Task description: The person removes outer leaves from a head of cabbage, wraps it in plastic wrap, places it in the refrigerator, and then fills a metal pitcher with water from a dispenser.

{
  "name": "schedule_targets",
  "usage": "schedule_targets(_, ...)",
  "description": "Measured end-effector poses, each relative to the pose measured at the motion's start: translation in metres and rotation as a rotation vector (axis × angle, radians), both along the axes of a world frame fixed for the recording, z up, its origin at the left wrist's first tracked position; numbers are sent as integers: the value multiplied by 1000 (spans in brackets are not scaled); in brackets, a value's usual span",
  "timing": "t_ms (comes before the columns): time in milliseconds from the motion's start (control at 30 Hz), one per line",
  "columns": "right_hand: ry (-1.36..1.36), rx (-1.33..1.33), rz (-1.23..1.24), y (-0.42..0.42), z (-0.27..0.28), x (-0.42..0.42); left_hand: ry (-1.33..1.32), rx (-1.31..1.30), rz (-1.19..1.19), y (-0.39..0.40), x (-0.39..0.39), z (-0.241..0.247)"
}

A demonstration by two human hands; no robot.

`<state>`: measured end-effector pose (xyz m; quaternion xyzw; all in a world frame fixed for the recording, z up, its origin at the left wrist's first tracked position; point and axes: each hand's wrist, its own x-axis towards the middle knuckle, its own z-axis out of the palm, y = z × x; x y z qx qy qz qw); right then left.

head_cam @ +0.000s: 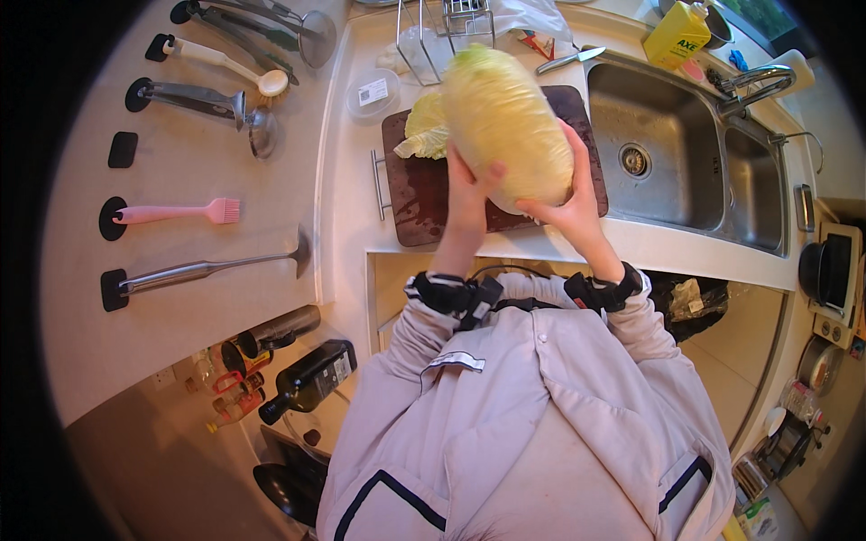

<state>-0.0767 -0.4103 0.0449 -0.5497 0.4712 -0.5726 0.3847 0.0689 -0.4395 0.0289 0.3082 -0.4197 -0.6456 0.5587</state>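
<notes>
Both hands hold a napa cabbage (507, 125) wrapped in clear plastic film, raised above a dark brown cutting board (419, 196). My left hand (468, 179) grips its lower left side. On the lower right, my right hand (574, 193) has its thumb across the near end and its fingers along the side. Loose cabbage leaves (425, 128) lie on the board's left part, partly hidden behind the wrapped head. The board's surface looks wet.
A knife (570, 61) lies behind the board beside the steel double sink (653, 142). Left of the board are a round plastic lid (373, 93) and a metal handle (380, 185). A wire rack (423, 40) stands behind. Utensils, including a pink brush (177, 212), hang at left.
</notes>
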Motion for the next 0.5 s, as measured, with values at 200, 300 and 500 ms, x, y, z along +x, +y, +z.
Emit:
schedule_targets(200, 402, -222, -48, -4, 30, 3, 305, 156, -57, -5, 14, 0)
schedule_targets(300, 473, -254, -72, -6, 48, 9, 307, -18, -42, -10, 8, 7)
schedule_targets(500, 540, -310, -173, -8, 49, 16, 372, 54, 62, -6, 3, 5)
